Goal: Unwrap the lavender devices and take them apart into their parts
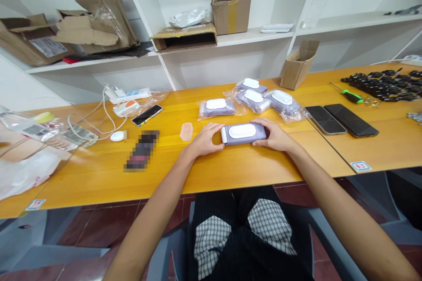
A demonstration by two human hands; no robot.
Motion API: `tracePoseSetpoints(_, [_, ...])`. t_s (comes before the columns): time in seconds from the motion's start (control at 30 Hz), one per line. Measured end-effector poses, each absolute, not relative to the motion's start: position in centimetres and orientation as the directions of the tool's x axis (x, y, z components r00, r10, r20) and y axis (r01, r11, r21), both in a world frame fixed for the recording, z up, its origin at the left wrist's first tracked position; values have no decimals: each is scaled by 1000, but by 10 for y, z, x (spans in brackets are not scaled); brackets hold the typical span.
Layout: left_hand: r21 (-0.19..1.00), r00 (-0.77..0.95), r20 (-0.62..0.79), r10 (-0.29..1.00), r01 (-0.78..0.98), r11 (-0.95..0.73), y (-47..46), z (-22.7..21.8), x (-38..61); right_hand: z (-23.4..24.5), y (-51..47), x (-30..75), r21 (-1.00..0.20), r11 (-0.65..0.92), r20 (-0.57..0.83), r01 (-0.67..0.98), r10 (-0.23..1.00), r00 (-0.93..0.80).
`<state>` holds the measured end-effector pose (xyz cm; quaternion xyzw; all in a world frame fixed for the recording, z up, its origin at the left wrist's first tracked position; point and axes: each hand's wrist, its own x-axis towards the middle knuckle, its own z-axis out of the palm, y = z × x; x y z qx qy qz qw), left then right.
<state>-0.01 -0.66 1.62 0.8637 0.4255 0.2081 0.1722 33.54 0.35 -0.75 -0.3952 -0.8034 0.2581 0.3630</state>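
A purple-grey oblong device with a white oval panel [243, 131] lies at the table's middle, between my two hands. My left hand [208, 139] grips its white left end, thumb at the near side and fingers at the far side. Around the right end curl the fingers of my right hand [272, 135]. Just beyond are similar devices in clear plastic bags: one wrapped device [216, 107] stands alone, and a cluster of wrapped devices [253, 97] sits to its right. A small translucent pinkish tray [186, 131] rests left of my left hand.
Phones [326, 119] lie to the right, near a green screwdriver [352, 96] and many black parts [385, 85]. On the left are another phone [147, 115], a power strip [132, 95] with white cables, and a plastic bottle [39, 129]. Cardboard boxes [231, 14] fill shelves behind.
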Motion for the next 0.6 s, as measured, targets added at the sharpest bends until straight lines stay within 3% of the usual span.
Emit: tracePoseSetpoints(0.6, [415,561,257,787,672,-614,-14,25,7,-6,2,334,-704,555,377,442,820,-429])
